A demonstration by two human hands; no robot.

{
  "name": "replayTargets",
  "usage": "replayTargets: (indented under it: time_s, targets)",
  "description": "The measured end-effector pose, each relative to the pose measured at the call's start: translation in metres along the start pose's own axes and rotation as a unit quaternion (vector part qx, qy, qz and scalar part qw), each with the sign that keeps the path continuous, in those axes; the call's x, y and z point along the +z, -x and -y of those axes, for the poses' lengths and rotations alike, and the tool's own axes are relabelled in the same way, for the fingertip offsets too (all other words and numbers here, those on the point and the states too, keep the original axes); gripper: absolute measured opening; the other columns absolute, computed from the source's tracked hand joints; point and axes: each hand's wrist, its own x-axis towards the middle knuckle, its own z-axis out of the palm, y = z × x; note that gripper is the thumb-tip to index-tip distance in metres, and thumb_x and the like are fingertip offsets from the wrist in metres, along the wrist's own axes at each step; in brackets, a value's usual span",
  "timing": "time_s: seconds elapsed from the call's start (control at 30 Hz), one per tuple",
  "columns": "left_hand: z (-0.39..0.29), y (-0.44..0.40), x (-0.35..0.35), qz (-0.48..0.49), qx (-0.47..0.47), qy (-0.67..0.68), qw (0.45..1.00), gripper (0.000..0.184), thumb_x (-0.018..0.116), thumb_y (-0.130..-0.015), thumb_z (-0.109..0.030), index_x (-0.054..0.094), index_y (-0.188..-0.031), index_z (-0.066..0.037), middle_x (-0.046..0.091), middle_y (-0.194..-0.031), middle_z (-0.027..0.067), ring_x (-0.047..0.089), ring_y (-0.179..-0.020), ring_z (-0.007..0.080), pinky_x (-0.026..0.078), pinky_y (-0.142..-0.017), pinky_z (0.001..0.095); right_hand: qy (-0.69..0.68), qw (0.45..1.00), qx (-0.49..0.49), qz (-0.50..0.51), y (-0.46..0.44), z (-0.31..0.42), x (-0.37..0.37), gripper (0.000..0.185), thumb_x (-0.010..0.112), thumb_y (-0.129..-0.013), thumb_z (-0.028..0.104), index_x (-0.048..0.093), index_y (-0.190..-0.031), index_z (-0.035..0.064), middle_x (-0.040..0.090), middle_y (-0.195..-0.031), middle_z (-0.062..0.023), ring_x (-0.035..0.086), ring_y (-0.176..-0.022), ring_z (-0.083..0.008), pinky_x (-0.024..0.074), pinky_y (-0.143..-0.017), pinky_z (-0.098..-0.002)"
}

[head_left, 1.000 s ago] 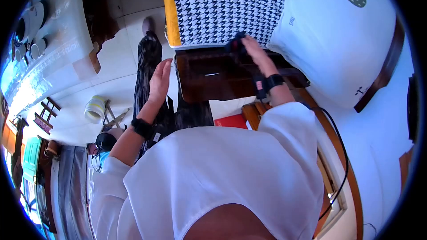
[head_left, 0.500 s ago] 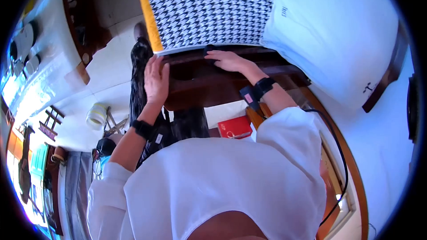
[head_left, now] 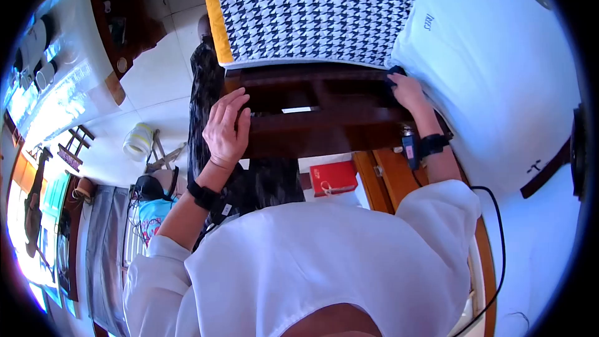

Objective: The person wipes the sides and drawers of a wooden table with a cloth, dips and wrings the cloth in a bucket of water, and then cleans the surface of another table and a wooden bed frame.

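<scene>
My right hand [head_left: 409,92] is closed on a small dark cloth [head_left: 394,76], bunched up so that its full shape is hidden. It presses at the right end of a dark wooden bench frame [head_left: 299,131], close to the white cover. My left hand [head_left: 228,130] is at the left end of the frame with its fingers stretched out and nothing in it. Just beyond both hands, a black-and-white houndstooth cushion [head_left: 312,12] with a yellow edge lies on the bench.
White fabric [head_left: 493,68] drapes over the right side. Below the frame are a red box [head_left: 334,178] and a wooden drawer unit [head_left: 390,181]. A black cable [head_left: 499,231] runs along my right side. A stool [head_left: 75,146] and white bin [head_left: 138,141] stand left.
My right hand has slid right along the frame with the dark cloth. My left hand has dropped slightly back from the cushion's corner, and the view has shifted a little.
</scene>
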Motion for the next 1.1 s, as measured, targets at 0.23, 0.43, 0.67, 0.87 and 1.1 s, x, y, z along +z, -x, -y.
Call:
replayTargets:
  time_s: [0.23,0.43,0.67,0.87,1.1]
  targets:
    - [-0.004,-0.003,0.000,0.006,0.013,-0.004,1.000,0.021,0.060,-0.079,-0.003,0.062,-0.100,-0.006,0.063,-0.107,0.0089,0.060,-0.097,0.0275,0.047,-0.085,0.0332,-0.227,0.948,-0.206,0.081,0.009,0.103,-0.003,0.035,0.054,-0.079,0.009,0.063,-0.112,0.0131,0.060,-0.112,-0.0164,0.057,-0.103,-0.0330,0.0433,-0.092,-0.0376]
    - [-0.002,-0.001,0.001,0.022,0.018,-0.018,0.999,0.022,0.060,-0.080,-0.006,0.061,-0.103,-0.007,0.062,-0.110,0.0071,0.059,-0.098,0.0258,0.048,-0.085,0.0321,-0.154,0.965,-0.190,0.093,0.011,0.049,-0.004,0.033,0.049,-0.078,0.003,0.066,-0.104,0.0132,0.063,-0.106,-0.0147,0.058,-0.099,-0.0321,0.0440,-0.089,-0.0373]
    - [-0.002,-0.002,0.001,0.016,0.019,-0.011,1.000,0.022,0.060,-0.080,-0.004,0.061,-0.102,-0.007,0.063,-0.108,0.0072,0.060,-0.096,0.0258,0.048,-0.084,0.0320,0.013,0.994,0.040,0.099,0.012,-0.041,-0.013,0.029,0.047,-0.076,0.001,0.066,-0.096,0.0109,0.065,-0.097,-0.0144,0.060,-0.093,-0.0321,0.0453,-0.084,-0.0375]
    - [-0.002,0.001,0.001,0.002,0.021,-0.019,1.000,0.020,0.059,-0.081,-0.005,0.061,-0.100,-0.007,0.063,-0.106,0.0071,0.061,-0.094,0.0255,0.048,-0.083,0.0319,-0.115,0.977,-0.160,0.085,0.018,0.079,-0.015,0.028,0.049,-0.077,0.009,0.066,-0.099,0.0111,0.064,-0.099,-0.0150,0.061,-0.093,-0.0329,0.0458,-0.084,-0.0396]
    - [-0.001,0.003,0.004,-0.011,0.050,-0.028,0.998,0.018,0.058,-0.083,-0.007,0.061,-0.100,-0.007,0.063,-0.105,0.0075,0.061,-0.094,0.0259,0.048,-0.083,0.0323,-0.146,0.965,-0.202,0.081,0.013,0.078,-0.021,0.024,0.050,-0.076,0.019,0.067,-0.090,0.0103,0.065,-0.091,-0.0161,0.060,-0.086,-0.0342,0.0460,-0.080,-0.0412]
